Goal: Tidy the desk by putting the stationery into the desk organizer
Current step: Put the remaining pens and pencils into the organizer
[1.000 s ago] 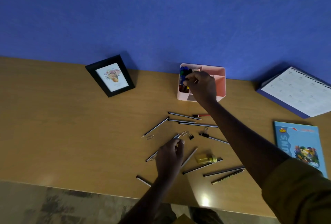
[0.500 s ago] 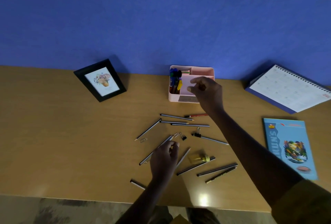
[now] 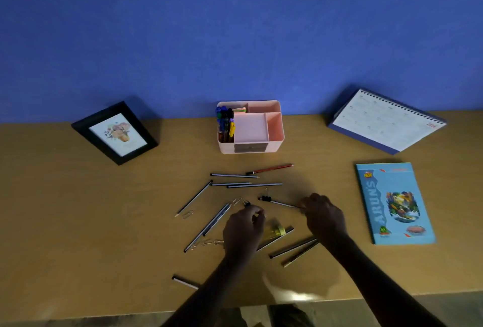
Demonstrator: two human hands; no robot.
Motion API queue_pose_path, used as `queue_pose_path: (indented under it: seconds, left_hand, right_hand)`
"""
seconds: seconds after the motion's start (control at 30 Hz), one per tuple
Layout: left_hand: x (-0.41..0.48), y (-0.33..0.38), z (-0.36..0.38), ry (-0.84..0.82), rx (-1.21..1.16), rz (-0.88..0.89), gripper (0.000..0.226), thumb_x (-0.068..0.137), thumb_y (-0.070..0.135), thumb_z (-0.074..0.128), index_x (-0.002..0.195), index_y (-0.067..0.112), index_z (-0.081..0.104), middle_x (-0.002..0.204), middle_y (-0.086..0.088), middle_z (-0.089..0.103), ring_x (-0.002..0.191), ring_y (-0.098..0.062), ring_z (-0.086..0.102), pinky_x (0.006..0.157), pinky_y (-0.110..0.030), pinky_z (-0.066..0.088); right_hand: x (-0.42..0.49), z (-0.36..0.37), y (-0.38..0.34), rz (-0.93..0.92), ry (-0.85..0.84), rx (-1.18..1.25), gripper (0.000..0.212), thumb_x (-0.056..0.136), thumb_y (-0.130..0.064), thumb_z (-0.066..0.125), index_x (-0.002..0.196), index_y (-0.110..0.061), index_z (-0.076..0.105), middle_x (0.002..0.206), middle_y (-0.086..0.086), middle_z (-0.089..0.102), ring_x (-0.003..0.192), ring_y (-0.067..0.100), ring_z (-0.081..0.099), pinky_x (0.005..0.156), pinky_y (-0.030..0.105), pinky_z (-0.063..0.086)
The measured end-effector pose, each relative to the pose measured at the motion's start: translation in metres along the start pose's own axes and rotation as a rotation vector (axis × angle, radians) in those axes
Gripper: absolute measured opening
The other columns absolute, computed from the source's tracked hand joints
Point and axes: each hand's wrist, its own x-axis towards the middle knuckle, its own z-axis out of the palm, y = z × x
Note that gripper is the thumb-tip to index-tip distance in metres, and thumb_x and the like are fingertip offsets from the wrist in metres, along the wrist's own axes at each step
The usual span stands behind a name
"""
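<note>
Head view. The left hand point(image 3: 244, 227) was curled, fingertips pinched together near a small binder clip point(image 3: 247, 204); whether it gripped anything could not be told. The right hand point(image 3: 322, 215) pinched the end of a pencil point(image 3: 283, 204) lying on the counter point(image 3: 78, 222), a black binder clip point(image 3: 266, 198) at its far end. Other pencils point(image 3: 232, 175) lay scattered between the hands and the pink organizer point(image 3: 274, 128), which stood at the wall with pens point(image 3: 224, 124) upright in its left compartment.
</note>
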Motion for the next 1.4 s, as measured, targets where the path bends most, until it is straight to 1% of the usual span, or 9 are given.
queue_pose_path:
  seconds: [0.1,0.37,0.47,0.67,0.87,1.03,1.13,1.3,1.4]
  left_hand:
    - [0.005,0.003,0.008,-0.023,-0.003,0.030,0.025,0.102,0.042,0.062,0.113,0.028,0.079,0.099,0.011,0.080,0.082,-0.001,0.072,0.066,-0.029,0.061]
    - [0.015,0.022,0.019,-0.049,0.036,0.106,0.025,0.102,0.040,0.062,0.117,0.029,0.077,0.105,0.012,0.078,0.089,-0.004,0.071,0.071,-0.031,0.060]
    - [0.018,0.028,0.021,-0.044,0.034,0.124,0.020,0.100,0.038,0.064,0.112,0.029,0.077,0.105,0.013,0.076,0.088,-0.003,0.068,0.071,-0.030,0.059]
    - [0.023,0.032,0.024,-0.048,0.015,0.138,0.016,0.098,0.032,0.072,0.113,0.029,0.076,0.112,0.012,0.073,0.091,-0.002,0.068,0.071,-0.023,0.060]
    - [0.026,0.037,0.024,-0.066,0.008,0.233,0.033,0.096,0.031,0.076,0.128,0.024,0.073,0.123,0.007,0.074,0.103,-0.004,0.069,0.083,-0.027,0.062]
    - [0.028,0.046,0.018,-0.029,-0.069,0.299,0.022,0.099,0.032,0.072,0.120,0.024,0.077,0.110,0.010,0.079,0.094,0.001,0.071,0.077,-0.023,0.062]
    - [0.032,0.053,0.012,0.020,-0.125,0.291,0.018,0.099,0.034,0.073,0.113,0.024,0.079,0.100,0.011,0.078,0.086,0.002,0.069,0.071,-0.015,0.055]
    - [0.041,0.069,0.003,0.075,-0.292,0.247,0.021,0.099,0.036,0.072,0.114,0.023,0.078,0.100,0.013,0.078,0.085,0.000,0.070,0.070,-0.024,0.060]
    - [0.048,0.064,-0.001,0.094,-0.355,0.136,0.033,0.098,0.037,0.072,0.127,0.022,0.074,0.120,0.010,0.076,0.100,0.000,0.070,0.080,-0.026,0.062]
  right_hand:
    - [-0.005,0.006,0.002,-0.011,0.028,-0.096,0.015,0.102,-0.025,0.068,0.116,-0.023,0.074,0.113,-0.002,0.071,0.095,0.015,0.069,0.065,0.029,0.061]
    - [-0.007,0.000,0.017,-0.134,0.028,-0.132,0.015,0.093,-0.025,0.080,0.100,-0.014,0.073,0.091,0.003,0.070,0.070,0.014,0.066,0.050,0.027,0.056]
    - [-0.006,-0.010,0.025,-0.137,-0.016,-0.069,0.014,0.099,-0.027,0.071,0.108,-0.016,0.072,0.093,-0.001,0.073,0.072,0.013,0.070,0.058,0.029,0.062]
    - [-0.004,-0.040,0.037,-0.169,-0.089,0.325,0.011,0.101,-0.017,0.072,0.112,-0.018,0.076,0.103,-0.010,0.071,0.085,0.001,0.067,0.070,0.016,0.053]
    - [-0.010,-0.076,0.024,-0.111,-0.028,0.670,0.017,0.094,-0.011,0.081,0.107,-0.021,0.078,0.097,-0.014,0.076,0.090,-0.001,0.074,0.076,0.017,0.061]
    - [-0.005,-0.104,0.004,0.093,-0.004,1.064,0.016,0.093,-0.011,0.081,0.108,-0.017,0.079,0.093,-0.003,0.080,0.086,0.013,0.078,0.075,0.022,0.063]
    - [0.001,-0.117,-0.007,0.150,0.027,1.304,0.019,0.092,-0.006,0.081,0.110,-0.012,0.078,0.100,0.006,0.079,0.095,0.027,0.078,0.081,0.036,0.067]
    - [0.015,-0.140,-0.023,0.072,0.141,1.383,0.018,0.094,-0.005,0.078,0.111,-0.008,0.078,0.103,0.011,0.079,0.097,0.033,0.076,0.086,0.045,0.067]
    - [0.033,-0.159,-0.029,-0.013,0.244,1.307,0.015,0.096,-0.005,0.077,0.111,-0.008,0.078,0.101,0.008,0.080,0.093,0.030,0.077,0.083,0.043,0.067]
